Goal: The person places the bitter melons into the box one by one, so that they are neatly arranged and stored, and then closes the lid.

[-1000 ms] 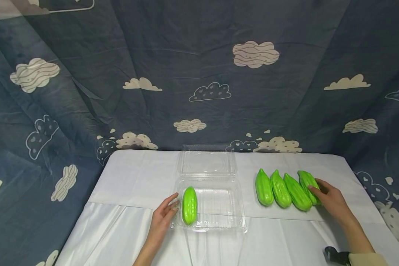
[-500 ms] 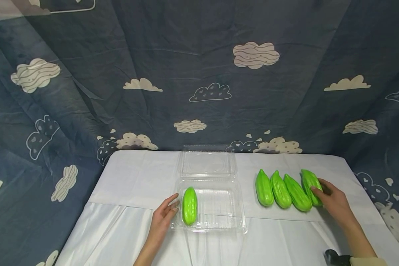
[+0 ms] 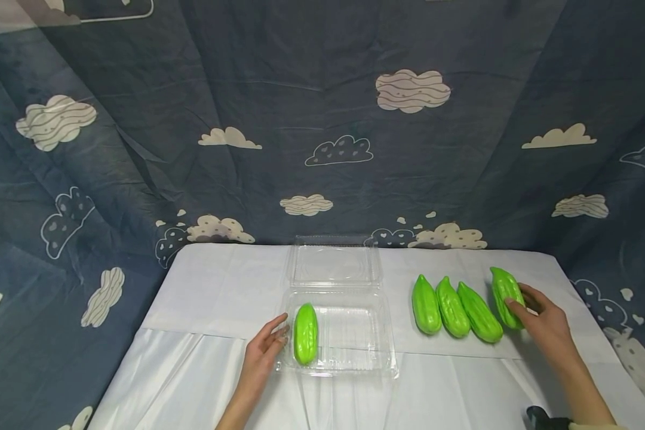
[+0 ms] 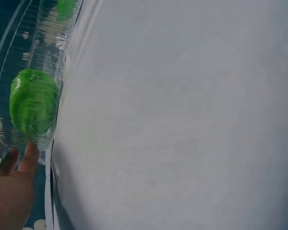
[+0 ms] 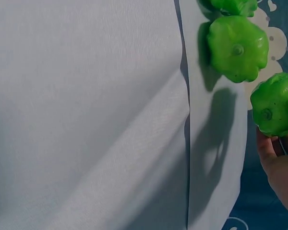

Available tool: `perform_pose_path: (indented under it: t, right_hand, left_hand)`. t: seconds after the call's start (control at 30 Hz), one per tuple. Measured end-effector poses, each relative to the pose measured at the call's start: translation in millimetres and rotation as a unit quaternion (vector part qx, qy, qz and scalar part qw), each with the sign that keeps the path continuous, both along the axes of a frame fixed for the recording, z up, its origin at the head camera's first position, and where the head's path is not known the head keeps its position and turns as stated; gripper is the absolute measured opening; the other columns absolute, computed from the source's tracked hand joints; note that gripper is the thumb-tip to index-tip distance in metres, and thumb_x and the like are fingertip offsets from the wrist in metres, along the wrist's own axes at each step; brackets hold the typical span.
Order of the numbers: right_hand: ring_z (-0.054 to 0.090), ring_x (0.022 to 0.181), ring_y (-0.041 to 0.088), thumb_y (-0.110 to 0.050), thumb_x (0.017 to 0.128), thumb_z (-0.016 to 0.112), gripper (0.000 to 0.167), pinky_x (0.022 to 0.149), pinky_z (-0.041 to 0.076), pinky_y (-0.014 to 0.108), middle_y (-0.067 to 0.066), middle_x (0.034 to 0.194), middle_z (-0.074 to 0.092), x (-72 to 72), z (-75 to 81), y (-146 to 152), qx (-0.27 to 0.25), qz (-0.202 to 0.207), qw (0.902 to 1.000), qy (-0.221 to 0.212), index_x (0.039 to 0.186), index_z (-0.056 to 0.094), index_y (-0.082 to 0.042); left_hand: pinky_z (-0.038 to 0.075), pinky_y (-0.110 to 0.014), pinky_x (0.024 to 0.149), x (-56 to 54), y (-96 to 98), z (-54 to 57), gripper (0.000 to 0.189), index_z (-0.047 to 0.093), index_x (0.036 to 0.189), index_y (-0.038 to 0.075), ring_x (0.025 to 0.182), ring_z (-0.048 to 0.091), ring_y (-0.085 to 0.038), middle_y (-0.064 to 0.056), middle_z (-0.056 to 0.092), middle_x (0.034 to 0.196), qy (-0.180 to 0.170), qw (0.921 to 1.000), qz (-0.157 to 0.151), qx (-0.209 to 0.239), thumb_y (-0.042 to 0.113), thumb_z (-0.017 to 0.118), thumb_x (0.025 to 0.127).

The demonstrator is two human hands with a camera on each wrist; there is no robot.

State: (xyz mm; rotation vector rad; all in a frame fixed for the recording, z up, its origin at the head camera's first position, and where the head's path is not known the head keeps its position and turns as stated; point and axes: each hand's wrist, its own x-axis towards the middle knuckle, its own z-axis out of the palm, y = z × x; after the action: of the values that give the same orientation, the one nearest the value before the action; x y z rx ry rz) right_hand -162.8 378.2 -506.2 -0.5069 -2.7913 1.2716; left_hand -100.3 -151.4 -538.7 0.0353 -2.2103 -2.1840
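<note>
My right hand (image 3: 549,322) grips a glossy green bitter melon (image 3: 505,297) between thumb and fingers at the right of the table. In the right wrist view the held melon (image 5: 277,105) hangs above the cloth, its blunt end facing the camera. Several more bitter melons (image 3: 454,307) lie in a row just left of it. Another melon (image 3: 306,333) lies lengthwise along the left side of a clear plastic clamshell box (image 3: 355,340), whose lid stands open at the back. My left hand (image 3: 262,346) has its fingers extended, fingertips right at the box's left wall.
A white cloth (image 3: 204,286) with a crosswise fold covers the table. Behind it and at both sides hangs a dark blue curtain with cloud prints (image 3: 338,149). A black object (image 3: 540,416) shows at the right wrist.
The right hand has lifted the rightmost bitter melon and drawn it slightly right, away from the row. The left hand and the box stay in place.
</note>
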Motion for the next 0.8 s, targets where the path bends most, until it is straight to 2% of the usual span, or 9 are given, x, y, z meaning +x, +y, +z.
perform_pose_path:
  t: [0.17,0.33,0.6,0.7,0.8]
  right_hand:
    - [0.037,0.131,0.052,-0.046,0.098,0.054,0.078,0.096,0.043,0.060,0.033,0.148,0.034,3.9,2.5,-5,0.008,-0.004,0.9997,0.022,0.154,0.024,0.000]
    - [0.035,0.135,0.046,-0.042,0.097,0.058,0.074,0.101,0.040,0.058,0.028,0.150,0.036,8.7,2.6,-10,0.004,-0.024,0.9984,0.050,0.154,0.029,-0.004]
    - [0.037,0.135,0.044,-0.041,0.097,0.059,0.074,0.103,0.043,0.048,0.026,0.150,0.037,14.7,2.7,-20,-0.005,-0.031,0.9982,0.051,0.154,0.028,-0.006]
    - [0.039,0.134,0.044,-0.040,0.097,0.059,0.073,0.096,0.049,0.028,0.026,0.149,0.039,17.1,3.3,-25,-0.010,-0.036,0.9980,0.050,0.154,0.030,-0.007]
    - [0.041,0.133,0.041,-0.037,0.097,0.060,0.070,0.083,0.046,0.009,0.024,0.149,0.041,19.5,3.8,-31,-0.019,-0.043,0.9972,0.059,0.154,0.032,-0.008]
  left_hand:
    - [0.044,-0.026,0.101,-0.3,-0.3,-1.1,0.045,0.055,0.138,0.004,0.124,0.055,-0.031,-0.015,0.053,0.141,0.000,1.0000,-0.001,0.001,-0.001,0.056,0.093]
    - [0.044,-0.024,0.100,-0.4,-0.7,-1.7,0.046,0.055,0.138,0.006,0.124,0.055,-0.031,-0.015,0.053,0.140,-0.003,1.0000,0.000,-0.001,0.000,0.057,0.093]
    - [0.044,-0.025,0.100,-0.4,-0.5,-2.0,0.046,0.055,0.138,0.005,0.124,0.055,-0.032,-0.017,0.053,0.140,0.006,1.0000,0.000,-0.001,-0.002,0.056,0.092]
    - [0.045,-0.029,0.101,-0.1,-0.3,-2.4,0.046,0.055,0.138,0.005,0.123,0.055,-0.034,-0.020,0.053,0.139,0.012,0.9999,-0.002,-0.007,-0.002,0.056,0.093]
    - [0.044,-0.031,0.102,0.4,0.1,-1.9,0.045,0.055,0.138,0.005,0.123,0.055,-0.034,-0.021,0.054,0.138,0.011,0.9999,-0.001,-0.011,-0.001,0.056,0.093]
